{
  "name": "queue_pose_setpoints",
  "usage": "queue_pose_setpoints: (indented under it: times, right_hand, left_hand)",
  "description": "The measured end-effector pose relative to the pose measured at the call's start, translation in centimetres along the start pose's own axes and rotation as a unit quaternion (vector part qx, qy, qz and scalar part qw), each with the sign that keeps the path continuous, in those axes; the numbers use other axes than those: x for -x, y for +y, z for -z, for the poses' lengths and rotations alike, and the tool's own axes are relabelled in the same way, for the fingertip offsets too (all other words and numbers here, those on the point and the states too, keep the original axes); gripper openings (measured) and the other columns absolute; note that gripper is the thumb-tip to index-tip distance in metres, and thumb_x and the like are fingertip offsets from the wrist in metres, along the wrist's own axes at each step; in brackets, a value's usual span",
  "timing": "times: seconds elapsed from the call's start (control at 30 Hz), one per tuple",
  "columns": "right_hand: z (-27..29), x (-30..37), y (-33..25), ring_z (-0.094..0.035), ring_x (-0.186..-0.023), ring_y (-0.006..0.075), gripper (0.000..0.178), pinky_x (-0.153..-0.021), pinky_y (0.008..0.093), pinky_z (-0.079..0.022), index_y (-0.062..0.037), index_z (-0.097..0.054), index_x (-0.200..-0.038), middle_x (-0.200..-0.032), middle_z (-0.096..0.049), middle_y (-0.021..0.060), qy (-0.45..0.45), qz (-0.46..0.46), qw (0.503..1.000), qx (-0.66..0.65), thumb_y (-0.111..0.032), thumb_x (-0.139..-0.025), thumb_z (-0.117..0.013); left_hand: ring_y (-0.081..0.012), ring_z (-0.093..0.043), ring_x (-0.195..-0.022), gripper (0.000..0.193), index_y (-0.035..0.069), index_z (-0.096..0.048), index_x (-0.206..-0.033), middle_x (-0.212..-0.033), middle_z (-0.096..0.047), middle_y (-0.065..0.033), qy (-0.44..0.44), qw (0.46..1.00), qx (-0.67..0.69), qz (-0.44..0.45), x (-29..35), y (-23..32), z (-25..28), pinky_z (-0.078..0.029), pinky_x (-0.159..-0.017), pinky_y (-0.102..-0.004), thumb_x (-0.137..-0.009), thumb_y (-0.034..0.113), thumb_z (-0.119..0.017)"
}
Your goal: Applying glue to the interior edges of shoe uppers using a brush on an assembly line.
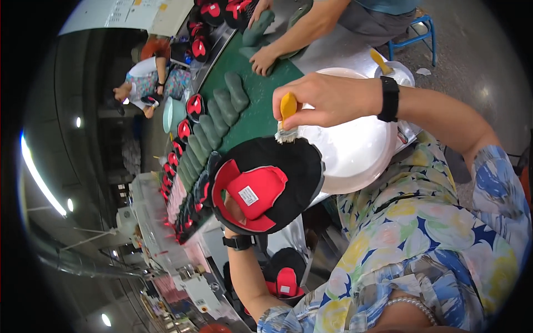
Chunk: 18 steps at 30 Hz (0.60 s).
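My right hand point(319, 100) grips a paintbrush point(288, 108) with a yellow handle. Its whitish, coated bristles touch or hover just above the top edge of a black shoe upper point(297, 166); I cannot tell which. That upper has a red lining and a white label. From below, my left hand point(235, 210) holds it up, the fingers partly showing through its opening and the rest hidden behind it. Just right of the upper, under my right forearm, stands a wide white basin point(393, 161) with white liquid in it.
A green conveyor belt point(255, 111) carries rows of dark green shoe lasts point(222, 105) and red-lined uppers. Beyond it, a co-worker's hand point(264, 60) handles lasts. A small tub point(408, 72) with another yellow brush, a blue stool point(425, 30) and more black uppers point(286, 263) are around me.
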State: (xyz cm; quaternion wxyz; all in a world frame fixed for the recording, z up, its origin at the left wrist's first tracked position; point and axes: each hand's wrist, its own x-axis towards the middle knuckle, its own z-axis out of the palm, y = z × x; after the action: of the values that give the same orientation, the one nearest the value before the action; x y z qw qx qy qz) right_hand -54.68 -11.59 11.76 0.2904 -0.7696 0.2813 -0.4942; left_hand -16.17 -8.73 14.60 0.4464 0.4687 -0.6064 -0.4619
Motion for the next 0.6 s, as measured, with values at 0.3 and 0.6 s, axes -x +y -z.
queue_pose_setpoints:
  times: [0.3,0.6]
  right_hand:
    - [-0.9,1.7,-0.6,-0.067,-0.068,0.0352,0.039,-0.066,0.0407,-0.051,0.0041,-0.06,-0.088,-0.074,-0.066,0.0205,0.162,-0.178,0.969,0.055,-0.032,-0.088,-0.074]
    - [-4.1,3.1,-0.7,-0.073,-0.065,0.0242,0.038,-0.061,0.0332,-0.056,0.0068,-0.065,-0.086,-0.072,-0.071,0.0173,0.179,-0.281,0.934,-0.13,-0.03,-0.09,-0.072]
  left_hand:
    - [-0.0326,-0.065,-0.117,0.06,-0.001,-0.054,-0.141,-0.133,-0.063,-0.0191,0.026,0.995,-0.034,-0.094,0.1,-1.3,-4.6,-0.051,-0.103,-0.0424,-0.094,0.033,-0.07]
    - [-0.034,-0.065,-0.118,0.062,-0.002,-0.056,-0.138,-0.133,-0.063,-0.021,0.104,0.888,-0.279,-0.35,-0.4,-1.9,-7.0,-0.051,-0.103,-0.0436,-0.091,0.033,-0.073]
